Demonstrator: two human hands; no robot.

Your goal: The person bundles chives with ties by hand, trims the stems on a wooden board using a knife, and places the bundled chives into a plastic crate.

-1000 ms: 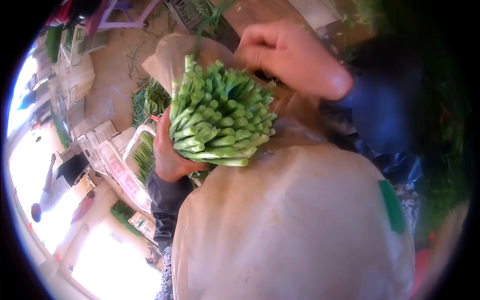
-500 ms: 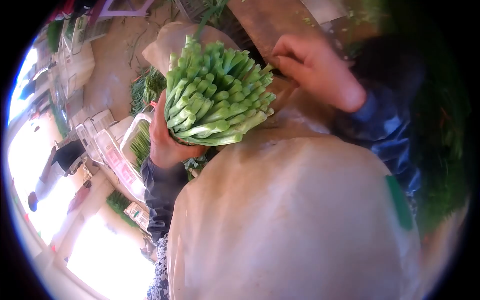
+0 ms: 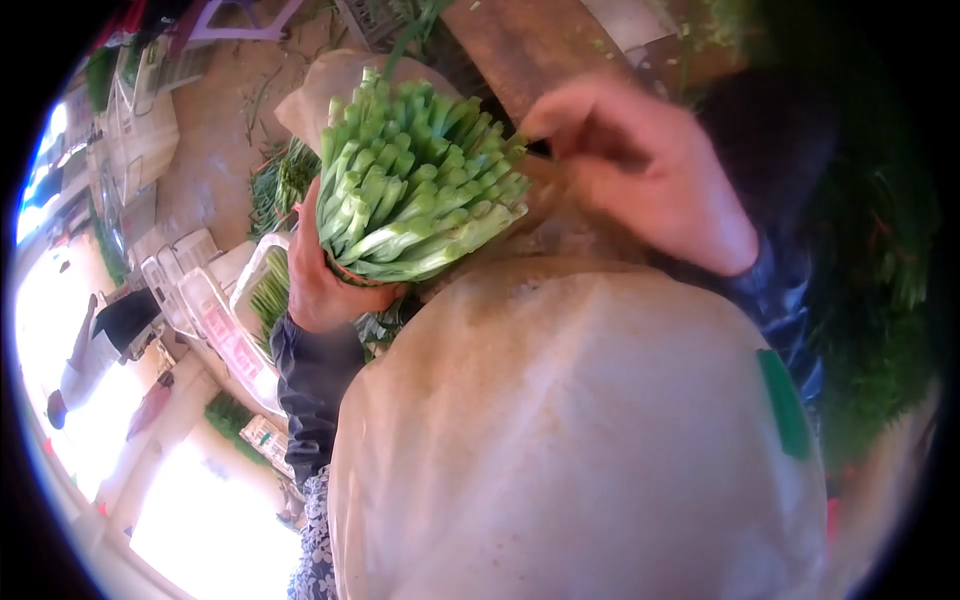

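A thick bundle of green stalks [image 3: 415,185] points its cut ends up toward me, above my apron-covered lap [image 3: 570,430]. Around its lower left side wraps my left hand [image 3: 335,280], holding it. At the bundle's right edge is my right hand [image 3: 640,160], blurred, with thumb and forefinger pinched together close to a stalk end; whether anything is between them is too small to tell. A reddish band shows low on the bundle, by my left thumb.
White crates [image 3: 225,325] stand at the left, one holding green stalks [image 3: 268,295]. Loose greens [image 3: 285,185] lie on the floor behind the bundle. A brown board [image 3: 540,50] is at the top. Leafy greens [image 3: 880,300] fill the right side. A person [image 3: 100,350] is far left.
The bundle and my left hand have shifted slightly left, the stalk ends tilting more. My right hand moved away to the right, then came back to the bundle's right edge.
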